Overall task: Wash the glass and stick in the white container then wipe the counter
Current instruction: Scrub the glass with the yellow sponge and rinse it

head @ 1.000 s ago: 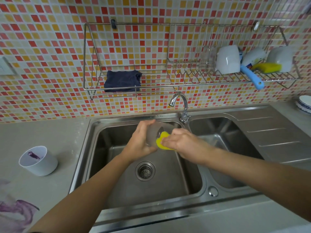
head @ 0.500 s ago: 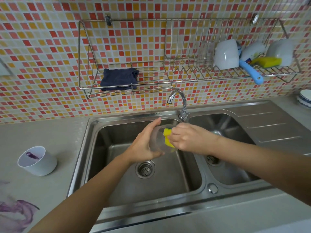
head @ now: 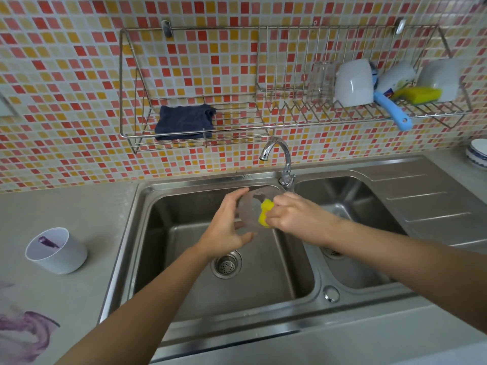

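Over the left sink basin (head: 184, 259), a left hand (head: 226, 227) gripped the glass (head: 250, 212), tilted so drips fell inside. The right hand (head: 292, 217) pinched a yellow sponge (head: 264, 213) against it; the white container (head: 56, 250) waited on the counter (head: 79, 206).

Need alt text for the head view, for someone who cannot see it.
Over the left sink basin, the left hand holds a clear glass while the right hand presses a yellow sponge to it. A white container stands on the counter at left.

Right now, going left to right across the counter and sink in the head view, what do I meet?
The white container → left hand → glass → yellow sponge → right hand → bowl.
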Demonstrator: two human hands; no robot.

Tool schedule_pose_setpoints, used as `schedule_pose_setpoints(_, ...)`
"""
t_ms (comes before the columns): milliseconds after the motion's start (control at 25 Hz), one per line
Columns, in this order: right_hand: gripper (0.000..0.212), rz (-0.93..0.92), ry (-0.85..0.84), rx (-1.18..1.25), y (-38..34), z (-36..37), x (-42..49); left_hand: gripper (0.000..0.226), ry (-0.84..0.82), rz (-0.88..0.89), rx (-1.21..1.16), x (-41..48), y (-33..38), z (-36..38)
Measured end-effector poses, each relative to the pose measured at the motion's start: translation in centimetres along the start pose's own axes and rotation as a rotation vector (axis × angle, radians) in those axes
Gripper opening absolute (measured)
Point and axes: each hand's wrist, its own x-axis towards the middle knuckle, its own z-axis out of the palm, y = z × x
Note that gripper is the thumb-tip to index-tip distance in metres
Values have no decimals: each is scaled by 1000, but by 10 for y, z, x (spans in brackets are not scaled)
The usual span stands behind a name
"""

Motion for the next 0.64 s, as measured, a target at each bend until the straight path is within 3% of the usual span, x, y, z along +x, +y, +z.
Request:
schedule_pose_setpoints(120, 8, -132, 15, -48, 11, -5, -2, 99, -58, 83, 161, 7, 3, -7)
schedule_pose_setpoints(360, 10, 11, 45, 114, -3, 1, 0, 89, 199, 134, 154, 1, 5, 14)
schedule_pose_setpoints(520, 7, -122, -6, 22, 7, -9, -4, 97, 62, 108, 84, 3, 10, 4)
schedule_pose_setpoints(640, 13, -116, -20, 1, 18, -16, 2, 95, 87, 103, 110, 7, 14, 7)
